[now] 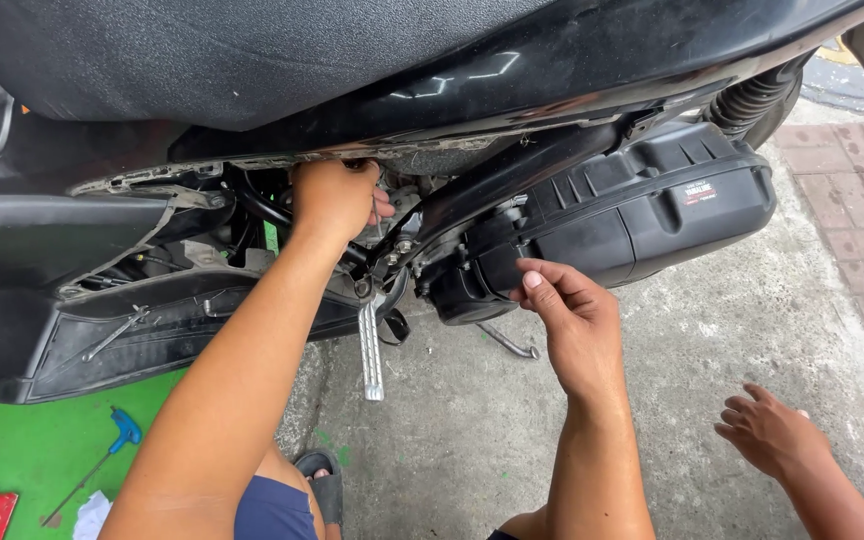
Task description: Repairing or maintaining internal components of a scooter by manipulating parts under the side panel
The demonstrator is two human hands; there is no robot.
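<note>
Both bare forearms rise from the bottom edge toward the underside of a black scooter with its side panel off. Left hand (337, 200) is pushed up into the exposed frame cavity under the glossy black bodywork (512, 75), its fingers curled around something hidden behind them, so what it grips cannot be told. Right hand (572, 320) hovers at the front end of the ribbed black plastic air-filter box (652, 205), thumb and forefinger drawn together as if pinching a small part too small to make out, the other fingers loosely spread.

As far as can be judged, the work is partway: the panel is already removed and hoses, brackets and a bolt head lie open to view, while the matte, moulded air-filter box remains mounted beside the coiled rear shock spring (752, 100). A ridged silver metal footpeg (372, 350) hangs down between the two arms, just beside a thin steel stand (510, 345).

A blue-handled T-shaped wrench (112, 445) lies on the green painted floor (22, 450), well apart from both hands, near a scrap of white rag (92, 515). Another person's hand (767, 430) rests spread over the rough grey concrete (712, 320) at the right
</note>
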